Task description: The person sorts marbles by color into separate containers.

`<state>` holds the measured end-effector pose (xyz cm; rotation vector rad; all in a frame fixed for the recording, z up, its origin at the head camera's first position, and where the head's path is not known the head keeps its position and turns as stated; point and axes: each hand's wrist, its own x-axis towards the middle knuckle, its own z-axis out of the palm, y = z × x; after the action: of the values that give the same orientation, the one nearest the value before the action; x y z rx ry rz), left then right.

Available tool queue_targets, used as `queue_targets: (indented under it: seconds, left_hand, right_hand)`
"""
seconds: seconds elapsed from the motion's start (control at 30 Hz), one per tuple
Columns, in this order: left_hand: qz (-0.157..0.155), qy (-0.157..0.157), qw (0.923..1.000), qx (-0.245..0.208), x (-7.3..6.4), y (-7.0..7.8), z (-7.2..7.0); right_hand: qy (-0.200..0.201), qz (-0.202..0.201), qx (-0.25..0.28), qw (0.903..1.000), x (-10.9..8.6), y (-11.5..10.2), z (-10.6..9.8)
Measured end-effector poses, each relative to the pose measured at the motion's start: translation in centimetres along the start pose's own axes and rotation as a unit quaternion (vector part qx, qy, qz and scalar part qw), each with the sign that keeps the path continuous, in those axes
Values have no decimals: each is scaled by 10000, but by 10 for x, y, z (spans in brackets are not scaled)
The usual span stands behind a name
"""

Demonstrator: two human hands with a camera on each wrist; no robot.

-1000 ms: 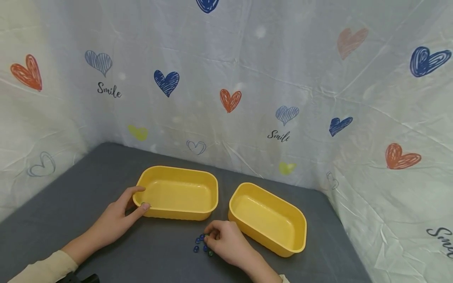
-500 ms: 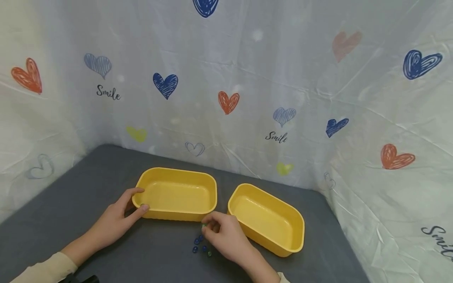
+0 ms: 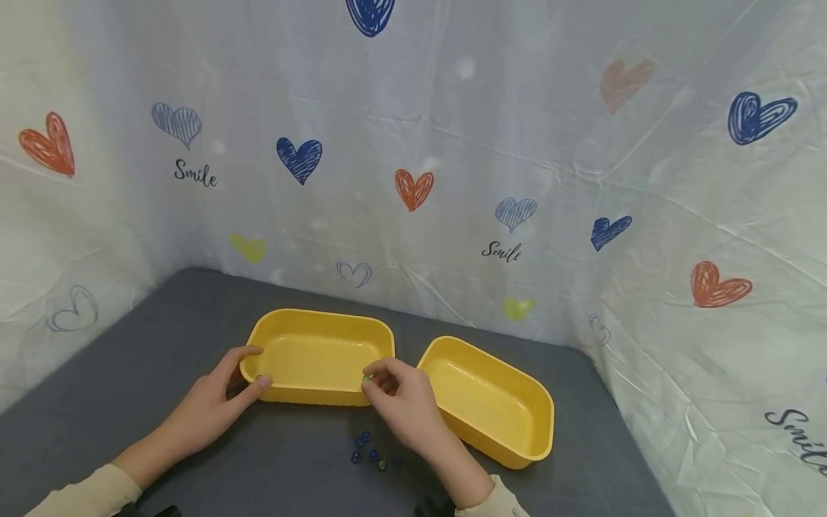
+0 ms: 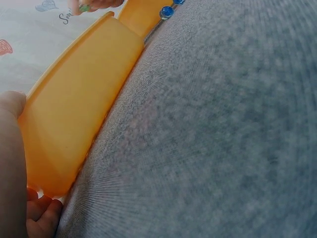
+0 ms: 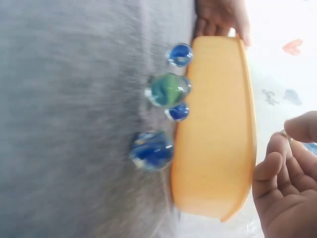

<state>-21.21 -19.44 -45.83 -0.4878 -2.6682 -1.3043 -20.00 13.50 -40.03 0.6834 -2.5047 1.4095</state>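
My left hand (image 3: 209,402) grips the near left corner of a yellow rectangular tub (image 3: 316,359), thumb and fingers around its wall. The thumb and fingers of my right hand (image 3: 410,406) pinch a green glass marble (image 3: 367,378) just above this tub's near right rim. Between the fingertips in the left wrist view, the green marble (image 4: 84,8) shows partly. On the table below the right hand lie several blue marbles (image 5: 152,150) and one green marble (image 5: 168,90). The floor of the left tub shows no marbles in the head view.
A second yellow tub (image 3: 487,402) stands angled to the right, close to the right forearm. Dark grey cloth (image 3: 284,459) covers the table. Behind it hangs a pale curtain (image 3: 452,143) printed with hearts.
My right hand has lifted the green marble from the group on the table, up and away from me to the left tub's near rim. The left hand keeps its grip on the tub.
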Motion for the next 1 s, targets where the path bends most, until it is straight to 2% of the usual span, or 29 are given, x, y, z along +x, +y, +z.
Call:
queue_targets:
  seconds: [0.4,0.67,1.0]
  left_hand:
    - [30,2,10000,-69,-3,-5,7]
    - [63,28,10000,-66,-1,-2,4]
    - [79,51,9999,54,1,-2,1]
  right_hand:
    - [210,302,150,9992,29,4,11]
    - [227,352,174,9990,34,15,11]
    - [159,381,58,9991,36,14,11]
